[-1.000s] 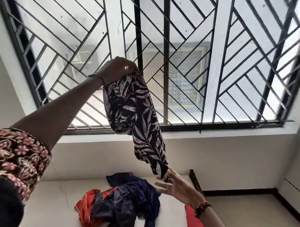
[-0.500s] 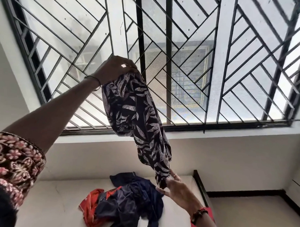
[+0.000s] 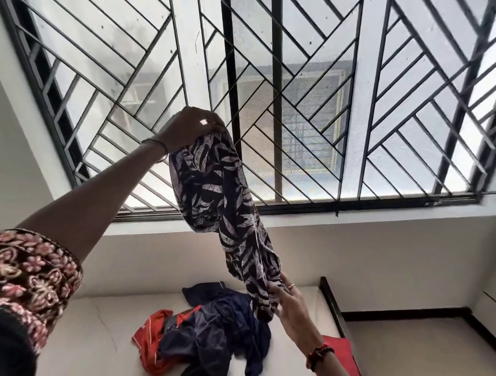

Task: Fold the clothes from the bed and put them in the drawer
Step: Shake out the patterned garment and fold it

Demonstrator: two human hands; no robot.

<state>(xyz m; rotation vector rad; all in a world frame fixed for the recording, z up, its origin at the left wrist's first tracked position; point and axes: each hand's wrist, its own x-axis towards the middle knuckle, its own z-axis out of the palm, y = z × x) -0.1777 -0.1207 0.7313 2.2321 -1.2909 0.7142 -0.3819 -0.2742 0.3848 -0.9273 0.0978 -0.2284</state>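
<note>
A dark leaf-print garment (image 3: 221, 198) hangs in the air in front of the window. My left hand (image 3: 190, 129) grips its top end, raised high. My right hand (image 3: 286, 297) holds the lower end of the garment, lower and to the right, above the bed. On the white bed (image 3: 96, 323) lies a heap of dark navy clothes (image 3: 222, 327) with a red-orange piece (image 3: 151, 339) at its left.
A large barred window (image 3: 300, 91) fills the upper view, with a white sill and wall below. The bed's dark frame edge (image 3: 331, 303) runs at the right, a red item (image 3: 339, 357) beside it. Tiled floor (image 3: 418, 354) lies to the right.
My right hand rose from open below the garment to taking hold of its lower end. My left hand kept the top end raised.
</note>
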